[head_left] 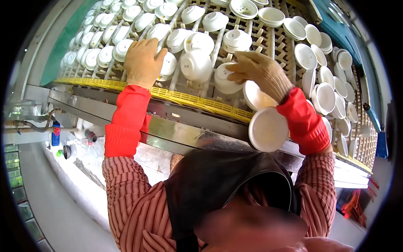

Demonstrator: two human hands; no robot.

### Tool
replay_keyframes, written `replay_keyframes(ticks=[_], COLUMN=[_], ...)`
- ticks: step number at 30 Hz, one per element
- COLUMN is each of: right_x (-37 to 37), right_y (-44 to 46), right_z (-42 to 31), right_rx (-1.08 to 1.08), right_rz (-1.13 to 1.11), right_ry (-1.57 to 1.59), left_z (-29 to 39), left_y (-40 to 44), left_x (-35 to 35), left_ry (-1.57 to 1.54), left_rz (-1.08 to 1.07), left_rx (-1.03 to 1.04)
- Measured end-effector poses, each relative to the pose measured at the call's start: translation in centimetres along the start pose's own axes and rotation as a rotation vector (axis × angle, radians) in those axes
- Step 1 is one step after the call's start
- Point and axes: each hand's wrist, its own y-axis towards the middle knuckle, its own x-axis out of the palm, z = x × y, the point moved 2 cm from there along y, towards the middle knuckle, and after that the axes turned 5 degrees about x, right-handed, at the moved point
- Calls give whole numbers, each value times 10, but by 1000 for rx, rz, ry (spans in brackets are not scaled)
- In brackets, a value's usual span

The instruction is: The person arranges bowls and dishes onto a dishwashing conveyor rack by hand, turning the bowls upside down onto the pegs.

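Note:
Tan knitted gloves and red cuffs cover both hands. My left hand (142, 62) rests over the racked bowls, its fingers curled down beside a white bowl (168, 66); what its fingertips hold, if anything, is hidden. My right hand (261, 72) reaches over the rack, fingers spread, touching or just above an overturned white bowl (226, 80). Between the hands lies another overturned bowl (196, 66). Below my right hand a white bowl (257, 97) leans on its side, and a round white dish (268, 129) sits at the metal edge.
Rows of overturned bowls (215, 21) fill the pegged rack toward the left. Loose and stacked bowls (324, 98) crowd the right. A yellow strip (184, 99) and a metal ledge (180, 128) run along the near edge. Pipes (35, 126) stand at the far left.

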Motion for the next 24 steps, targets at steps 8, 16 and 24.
replay_keyframes(ticks=[8, 16, 24], right_x=[-22, -17, -7], right_y=[-60, -51, -5], right_z=[42, 16, 57], right_rx=[-34, 80, -313], right_rz=[-87, -170, -152], right_ry=[-547, -542, -1051], left_z=[111, 122, 131], left_y=[23, 18, 20], left_x=[-28, -1, -3], left_ry=[-314, -247, -130], left_rz=[169, -305, -344], left_rx=[517, -26, -245])
